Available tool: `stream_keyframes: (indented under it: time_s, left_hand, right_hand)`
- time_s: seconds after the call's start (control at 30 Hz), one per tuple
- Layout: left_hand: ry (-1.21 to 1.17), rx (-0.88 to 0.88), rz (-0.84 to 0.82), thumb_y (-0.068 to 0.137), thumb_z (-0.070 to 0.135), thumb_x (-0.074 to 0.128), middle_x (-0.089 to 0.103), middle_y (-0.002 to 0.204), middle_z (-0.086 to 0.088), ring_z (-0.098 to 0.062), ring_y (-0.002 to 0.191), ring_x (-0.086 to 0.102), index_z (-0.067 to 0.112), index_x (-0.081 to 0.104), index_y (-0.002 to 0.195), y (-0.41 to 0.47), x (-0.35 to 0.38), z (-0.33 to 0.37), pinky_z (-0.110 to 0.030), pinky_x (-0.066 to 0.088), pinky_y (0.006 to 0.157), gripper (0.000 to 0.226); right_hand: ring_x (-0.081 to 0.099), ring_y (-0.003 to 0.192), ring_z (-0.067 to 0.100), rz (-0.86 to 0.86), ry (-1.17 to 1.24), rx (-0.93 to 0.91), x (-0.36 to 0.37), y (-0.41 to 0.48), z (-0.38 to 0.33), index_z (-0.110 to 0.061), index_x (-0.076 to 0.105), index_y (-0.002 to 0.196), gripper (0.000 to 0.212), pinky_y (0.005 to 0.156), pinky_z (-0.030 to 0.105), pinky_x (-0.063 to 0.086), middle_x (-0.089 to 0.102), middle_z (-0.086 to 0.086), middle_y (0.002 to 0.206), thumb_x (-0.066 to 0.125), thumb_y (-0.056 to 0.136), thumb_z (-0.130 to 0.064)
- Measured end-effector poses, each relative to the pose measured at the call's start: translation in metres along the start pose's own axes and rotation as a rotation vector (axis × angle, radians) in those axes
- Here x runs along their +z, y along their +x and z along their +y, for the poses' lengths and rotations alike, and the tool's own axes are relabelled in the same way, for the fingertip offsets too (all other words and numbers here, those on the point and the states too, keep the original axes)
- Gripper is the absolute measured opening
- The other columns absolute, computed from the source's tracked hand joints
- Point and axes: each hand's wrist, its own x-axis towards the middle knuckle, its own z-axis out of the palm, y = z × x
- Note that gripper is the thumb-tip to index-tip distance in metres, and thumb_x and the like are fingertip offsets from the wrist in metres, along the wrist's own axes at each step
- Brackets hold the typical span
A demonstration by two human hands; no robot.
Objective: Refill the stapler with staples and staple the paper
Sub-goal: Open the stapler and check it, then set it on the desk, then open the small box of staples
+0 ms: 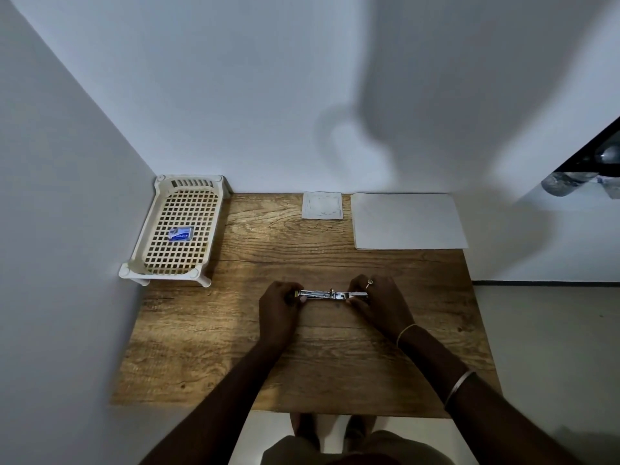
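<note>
Opened metal stapler [327, 294] held level just above the middle of the wooden table [208, 347]. Both its ends are hidden: the left hand [280, 302] grips one with curled fingers, the right hand [375, 298] the other. The blue box of staples [180, 234], print too small to read, lies in the basket [161, 209] in the far left corner, against both walls. The sheet of paper [407, 220] reaches the far right edge, beside a small paper square [322, 205]. Bare wood separates stapler and paper. Dark objects at the right margin are cut off and blurred.
</note>
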Motion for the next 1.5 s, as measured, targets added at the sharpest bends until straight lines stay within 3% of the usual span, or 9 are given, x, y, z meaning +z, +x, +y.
stream_keyframes:
  time_s: [0.07, 0.23, 0.43, 0.57, 0.7, 0.87, 1.23, 1.33, 1.5]
  left_hand:
    - [0.014, 0.0, -0.017, 0.076, 0.008, 0.086, 0.067, 0.096, 0.003, -0.01, 0.086, 0.065, 0.018, 0.079, 0.101, 0.001, 0.0, 0.0, -0.002, 0.039, 0.076, 0.028]
    - [0.076, 0.025, -0.056, 0.078, 0.011, 0.084, 0.061, 0.098, 0.006, -0.009, 0.088, 0.061, 0.016, 0.08, 0.106, 0.002, 0.0, -0.002, -0.003, 0.035, 0.074, 0.029]
    - [0.08, 0.077, -0.092, 0.077, 0.011, 0.085, 0.061, 0.102, 0.002, -0.016, 0.092, 0.063, 0.014, 0.08, 0.105, 0.003, 0.001, -0.007, -0.027, 0.049, 0.078, 0.029]
    - [0.077, 0.087, -0.146, 0.074, 0.015, 0.088, 0.06, 0.109, 0.002, -0.017, 0.097, 0.063, 0.015, 0.075, 0.119, 0.005, -0.003, -0.009, -0.034, 0.054, 0.084, 0.047]
    - [0.058, 0.126, -0.16, 0.078, 0.032, 0.086, 0.06, 0.123, 0.001, -0.013, 0.11, 0.059, 0.019, 0.066, 0.132, 0.008, -0.019, -0.015, -0.032, 0.052, 0.091, 0.06]
    - [-0.012, 0.166, -0.002, 0.086, 0.03, 0.081, 0.067, 0.123, 0.001, -0.013, 0.111, 0.062, 0.017, 0.069, 0.125, 0.027, -0.056, -0.017, -0.03, 0.05, 0.094, 0.042]
    - [0.025, 0.03, 0.362, 0.096, 0.014, 0.067, 0.073, 0.124, -0.009, -0.022, 0.114, 0.067, 0.007, 0.07, 0.126, 0.089, -0.159, -0.041, -0.037, 0.051, 0.101, 0.031]
    - [0.046, -0.024, 0.392, 0.096, 0.007, 0.064, 0.071, 0.127, -0.013, -0.026, 0.117, 0.066, 0.003, 0.068, 0.127, 0.101, -0.178, -0.052, -0.044, 0.051, 0.104, 0.031]
    - [0.107, -0.165, 0.371, 0.093, 0.003, 0.062, 0.072, 0.123, -0.016, -0.031, 0.113, 0.067, 0.004, 0.069, 0.127, 0.12, -0.199, -0.071, -0.036, 0.048, 0.099, 0.034]
  right_hand:
    - [0.06, 0.072, 0.022, -0.002, 0.01, 0.013, 0.001, -0.002, 0.001, -0.025, 0.064, 0.094, 0.023, 0.068, 0.032, 0.039, 0.063, -0.003, 0.076, 0.081, 0.08, -0.027]
    - [0.06, 0.075, 0.018, -0.041, 0.059, 0.046, 0.003, -0.004, 0.005, -0.027, 0.061, 0.097, 0.023, 0.073, 0.035, 0.046, 0.066, -0.004, 0.08, 0.078, 0.082, -0.031]
    - [0.065, 0.084, 0.018, -0.048, 0.058, 0.059, 0.007, -0.006, 0.007, -0.028, 0.064, 0.109, 0.029, 0.083, 0.036, 0.047, 0.072, -0.005, 0.092, 0.076, 0.084, -0.037]
    - [0.066, 0.091, 0.021, -0.04, 0.065, 0.067, 0.006, -0.008, 0.009, -0.026, 0.065, 0.121, 0.049, 0.084, 0.038, 0.05, 0.073, -0.002, 0.102, 0.079, 0.079, -0.047]
    - [0.067, 0.092, 0.017, 0.01, 0.097, 0.091, 0.0, 0.003, 0.001, -0.025, 0.069, 0.117, 0.043, 0.081, 0.034, 0.054, 0.073, -0.003, 0.107, 0.059, 0.088, -0.055]
    - [0.07, 0.098, 0.015, 0.081, 0.284, 0.127, -0.01, 0.046, -0.031, -0.025, 0.069, 0.114, 0.026, 0.085, 0.035, 0.056, 0.075, -0.003, 0.107, 0.066, 0.093, -0.041]
    - [0.071, 0.098, 0.019, 0.062, 0.392, -0.108, 0.021, 0.154, -0.147, -0.012, 0.073, 0.113, 0.029, 0.088, 0.033, 0.054, 0.076, 0.006, 0.106, 0.078, 0.086, -0.02]
    - [0.07, 0.103, 0.021, 0.011, 0.421, -0.115, 0.038, 0.177, -0.181, -0.013, 0.072, 0.116, 0.032, 0.092, 0.035, 0.053, 0.076, 0.006, 0.11, 0.076, 0.086, -0.022]
    - [0.069, 0.104, 0.028, -0.06, 0.356, -0.123, 0.067, 0.215, -0.23, -0.016, 0.072, 0.119, 0.038, 0.092, 0.036, 0.053, 0.075, 0.01, 0.113, 0.076, 0.082, -0.026]
